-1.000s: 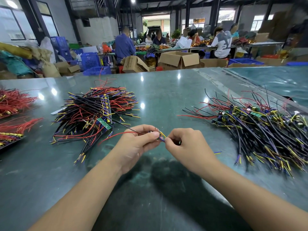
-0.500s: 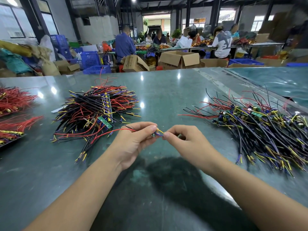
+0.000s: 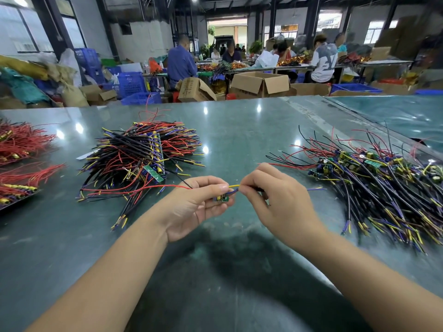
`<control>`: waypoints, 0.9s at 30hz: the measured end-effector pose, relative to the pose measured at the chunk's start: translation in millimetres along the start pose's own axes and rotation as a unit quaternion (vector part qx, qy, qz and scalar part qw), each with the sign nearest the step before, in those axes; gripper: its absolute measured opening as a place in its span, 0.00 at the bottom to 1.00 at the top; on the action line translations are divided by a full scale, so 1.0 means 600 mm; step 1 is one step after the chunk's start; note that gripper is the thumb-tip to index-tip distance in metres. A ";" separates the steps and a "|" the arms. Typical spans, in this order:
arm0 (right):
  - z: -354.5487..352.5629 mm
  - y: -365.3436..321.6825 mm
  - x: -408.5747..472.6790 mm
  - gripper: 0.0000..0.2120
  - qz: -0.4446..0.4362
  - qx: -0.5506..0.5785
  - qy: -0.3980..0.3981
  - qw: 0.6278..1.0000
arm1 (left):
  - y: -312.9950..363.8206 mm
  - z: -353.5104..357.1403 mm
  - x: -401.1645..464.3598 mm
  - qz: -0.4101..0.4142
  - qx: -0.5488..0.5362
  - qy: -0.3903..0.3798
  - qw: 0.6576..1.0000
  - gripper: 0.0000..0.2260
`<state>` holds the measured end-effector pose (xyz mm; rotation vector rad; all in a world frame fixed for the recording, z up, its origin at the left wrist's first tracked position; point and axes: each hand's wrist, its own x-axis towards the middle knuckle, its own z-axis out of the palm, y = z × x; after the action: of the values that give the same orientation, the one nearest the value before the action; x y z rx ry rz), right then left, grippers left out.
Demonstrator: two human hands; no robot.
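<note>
My left hand (image 3: 199, 204) holds a small green circuit board (image 3: 221, 199) between thumb and fingers above the green table (image 3: 239, 130). A red wire (image 3: 143, 189) and a black wire trail from the board to the left. My right hand (image 3: 275, 200) pinches the board's yellow and purple wires (image 3: 233, 188) just right of my left thumb. A purple and yellow wire end (image 3: 315, 188) sticks out past my right hand. The two hands almost touch.
A stacked pile of wired boards (image 3: 141, 159) lies at left, a loose heap of wired boards (image 3: 374, 178) at right. Red wire bundles (image 3: 19, 144) sit at the far left edge. Cardboard boxes (image 3: 261, 83), blue crates and seated people are beyond the table.
Both hands have risen slightly and turned. The green board now shows under my left fingers, and my right hand has drawn the yellow and purple wires out to the right.
</note>
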<state>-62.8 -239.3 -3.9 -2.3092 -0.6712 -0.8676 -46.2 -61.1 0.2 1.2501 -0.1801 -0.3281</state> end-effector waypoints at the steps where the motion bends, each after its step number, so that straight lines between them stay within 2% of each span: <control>1: -0.002 0.002 0.001 0.07 -0.021 -0.014 -0.003 1.000 | 0.001 -0.001 -0.001 -0.009 -0.001 -0.009 1.000 0.02; 4: -0.008 0.012 0.003 0.08 -0.028 -0.029 -0.036 0.999 | 0.002 0.000 -0.004 -0.023 0.010 -0.012 1.000 0.03; 8: -0.016 0.038 0.006 0.14 0.017 -0.019 -0.103 0.994 | 0.008 -0.005 -0.003 -0.004 -0.009 0.053 0.999 0.03; 12: -0.034 0.070 0.008 0.09 -0.006 -0.021 -0.159 0.987 | 0.018 -0.019 0.004 0.027 -0.037 0.112 0.993 0.06; 18: -0.038 0.091 0.012 0.12 0.023 -0.091 -0.106 0.990 | 0.015 -0.032 0.010 0.032 -0.029 0.125 0.991 0.07; 20: -0.038 0.092 0.012 0.12 0.058 -0.101 -0.080 0.990 | 0.014 -0.032 0.013 0.030 -0.035 0.139 0.989 0.07; 23: -0.042 0.096 0.012 0.11 0.122 -0.073 -0.052 0.989 | 0.016 -0.035 0.014 0.024 -0.051 0.165 0.985 0.07; 27: -0.044 0.099 0.014 0.07 0.143 -0.017 -0.076 0.987 | 0.020 -0.035 0.012 0.030 -0.066 0.172 0.982 0.08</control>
<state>-31.2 -296.6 -1.4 -2.4435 -0.3741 -0.5783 -31.1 -41.7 4.7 1.1490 0.0996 -0.0676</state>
